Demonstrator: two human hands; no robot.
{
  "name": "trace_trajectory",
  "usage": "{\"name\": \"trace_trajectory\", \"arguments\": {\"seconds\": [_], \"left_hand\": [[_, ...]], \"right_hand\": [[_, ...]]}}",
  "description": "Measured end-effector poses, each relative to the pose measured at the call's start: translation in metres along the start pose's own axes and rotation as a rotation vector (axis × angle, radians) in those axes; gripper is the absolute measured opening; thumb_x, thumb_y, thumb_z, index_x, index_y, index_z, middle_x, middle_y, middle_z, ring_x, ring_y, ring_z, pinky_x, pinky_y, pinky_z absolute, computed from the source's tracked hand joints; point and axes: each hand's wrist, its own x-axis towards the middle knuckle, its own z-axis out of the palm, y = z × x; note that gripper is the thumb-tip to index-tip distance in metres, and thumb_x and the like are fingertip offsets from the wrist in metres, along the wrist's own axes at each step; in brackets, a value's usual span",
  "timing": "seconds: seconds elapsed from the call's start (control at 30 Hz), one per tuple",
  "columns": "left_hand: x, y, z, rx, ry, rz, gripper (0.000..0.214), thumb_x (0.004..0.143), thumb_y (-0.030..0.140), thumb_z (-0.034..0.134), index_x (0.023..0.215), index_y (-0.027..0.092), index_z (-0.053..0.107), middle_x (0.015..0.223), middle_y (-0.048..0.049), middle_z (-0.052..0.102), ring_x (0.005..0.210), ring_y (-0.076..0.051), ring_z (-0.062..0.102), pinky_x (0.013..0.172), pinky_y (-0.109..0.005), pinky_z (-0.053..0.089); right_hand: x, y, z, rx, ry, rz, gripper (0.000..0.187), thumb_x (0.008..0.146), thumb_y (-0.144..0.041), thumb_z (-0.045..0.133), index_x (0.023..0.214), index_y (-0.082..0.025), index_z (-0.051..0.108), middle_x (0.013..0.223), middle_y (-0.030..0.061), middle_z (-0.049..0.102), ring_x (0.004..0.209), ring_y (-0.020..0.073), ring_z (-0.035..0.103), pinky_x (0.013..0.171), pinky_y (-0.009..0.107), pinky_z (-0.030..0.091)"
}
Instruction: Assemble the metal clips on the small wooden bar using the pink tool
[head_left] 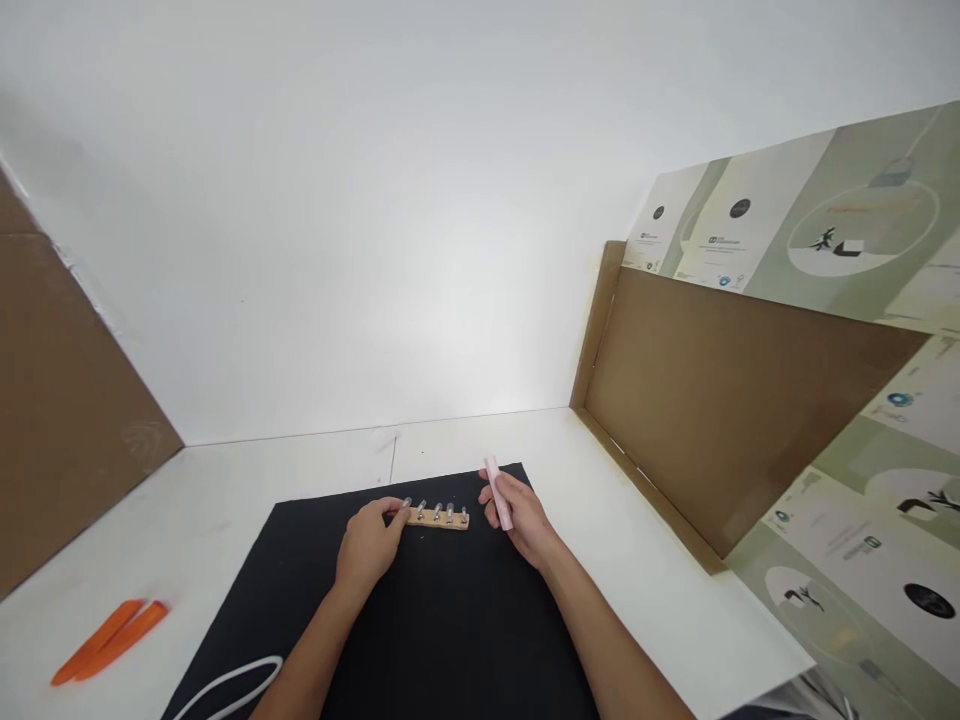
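Observation:
A narrow tan strip point(459, 522) lies on the black mat, with several small, shiny, clear false nail tips point(437, 511) standing up along it in a row. My left hand point(369, 543) pinches the strip's left end between thumb and fingers, close to the leftmost tip. To the right of the strip, my right hand point(525, 515) is closed around a pale pink nail buffer point(498, 494), a slim bar held tilted above the mat. The buffer and the strip are apart. Part of the strip's left end is hidden by my left fingers.
The black mat point(450, 640) covers the middle of the white table point(240, 470). Two orange strips point(109, 640) lie at the left. A white cable point(240, 668) curves near my left forearm. Cardboard panels stand at the left point(60, 400) and right point(720, 390), before a white wall.

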Motion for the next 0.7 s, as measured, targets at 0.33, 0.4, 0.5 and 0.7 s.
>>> {"name": "trace_trajectory", "arguments": {"seconds": [0.33,0.4,0.5,0.7], "left_hand": [[0.000,0.000,0.003,-0.096,0.063,0.059,0.028,0.087,0.041,0.049,0.093,0.023,0.069,0.088,-0.0040,0.074,0.082,-0.023,0.067,0.068,-0.029,0.045],[-0.001,0.003,0.003,-0.111,0.074,0.080,0.027,0.087,0.040,0.049,0.092,0.023,0.069,0.085,-0.0038,0.074,0.080,-0.023,0.067,0.068,-0.029,0.045],[-0.003,0.006,0.002,-0.134,0.080,0.110,0.027,0.087,0.039,0.048,0.091,0.022,0.069,0.083,-0.0037,0.073,0.076,-0.022,0.066,0.067,-0.029,0.045],[-0.006,0.012,0.000,-0.156,0.141,0.169,0.023,0.087,0.035,0.050,0.090,0.021,0.069,0.081,-0.0032,0.071,0.071,-0.020,0.063,0.067,-0.030,0.046]], "right_hand": [[-0.001,-0.002,0.004,0.104,0.101,-0.066,0.044,0.082,-0.055,0.065,0.105,-0.017,0.064,0.069,0.0015,0.065,0.057,0.0147,0.054,0.051,0.025,0.040],[0.004,-0.008,0.010,0.012,0.189,-0.094,0.045,0.082,-0.057,0.063,0.103,-0.017,0.063,0.069,0.0027,0.067,0.060,0.0160,0.055,0.049,0.025,0.039],[0.015,-0.019,0.027,-0.025,0.231,-0.110,0.045,0.083,-0.058,0.061,0.103,-0.018,0.058,0.072,0.0029,0.069,0.048,0.0125,0.047,0.041,0.023,0.030],[0.024,-0.012,0.052,0.141,0.138,-0.164,0.059,0.070,-0.037,0.082,0.112,-0.022,0.044,0.083,0.0026,0.072,0.054,0.0120,0.057,0.051,0.024,0.044]]}}
